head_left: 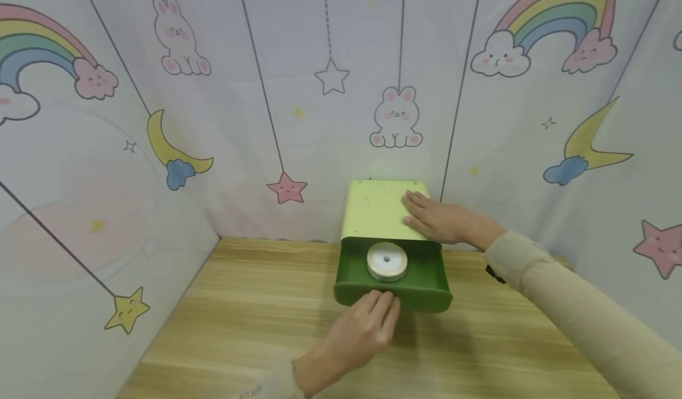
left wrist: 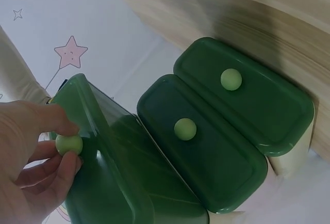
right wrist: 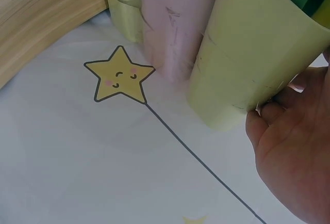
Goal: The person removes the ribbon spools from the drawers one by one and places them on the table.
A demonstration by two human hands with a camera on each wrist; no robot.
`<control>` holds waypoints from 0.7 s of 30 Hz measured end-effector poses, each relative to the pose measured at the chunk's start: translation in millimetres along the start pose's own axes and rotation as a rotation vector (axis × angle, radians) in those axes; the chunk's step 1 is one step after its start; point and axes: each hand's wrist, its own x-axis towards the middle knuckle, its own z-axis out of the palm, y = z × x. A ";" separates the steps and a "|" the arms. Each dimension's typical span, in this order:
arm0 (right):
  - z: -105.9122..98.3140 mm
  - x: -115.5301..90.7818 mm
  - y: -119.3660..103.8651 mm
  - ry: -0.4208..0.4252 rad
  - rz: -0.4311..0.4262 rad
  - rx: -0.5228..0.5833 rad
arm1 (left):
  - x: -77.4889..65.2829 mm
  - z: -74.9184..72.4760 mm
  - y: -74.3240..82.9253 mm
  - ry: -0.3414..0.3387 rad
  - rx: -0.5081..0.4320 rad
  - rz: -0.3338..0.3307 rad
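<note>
A small drawer cabinet [head_left: 375, 209] with a pale yellow-green top stands against the back curtain. Its top green drawer [head_left: 426, 300] is pulled out, and inside lies a roll of ribbon on a white spool [head_left: 377, 261]. My left hand [head_left: 362, 334] pinches the round light-green drawer knob [left wrist: 70, 144] between thumb and fingers. On the right part of the cabinet's top rests my right hand [head_left: 447, 221], fingers extended. The left wrist view also shows a middle drawer [left wrist: 227, 157] and a bottom drawer [left wrist: 268, 102], both closed, each with a round knob.
Under the cabinet is a wood-grain table [head_left: 256, 310]. White curtains [head_left: 240, 121] printed with rabbits, stars, moons and rainbows enclose it at the back and both sides. In the right wrist view, the cabinet's side shows a pink middle section [right wrist: 175, 28].
</note>
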 end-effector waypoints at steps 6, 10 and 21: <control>1.7 0.6 1.6 0.004 -0.001 -0.001 | -4.7 -1.0 5.2 -0.019 -0.022 0.003; 2.5 0.5 2.4 0.001 0.001 0.002 | -7.4 -1.4 8.5 -0.031 -0.026 0.004; 2.2 -1.0 0.9 0.001 0.005 0.002 | -9.3 1.1 9.7 0.076 -0.008 0.034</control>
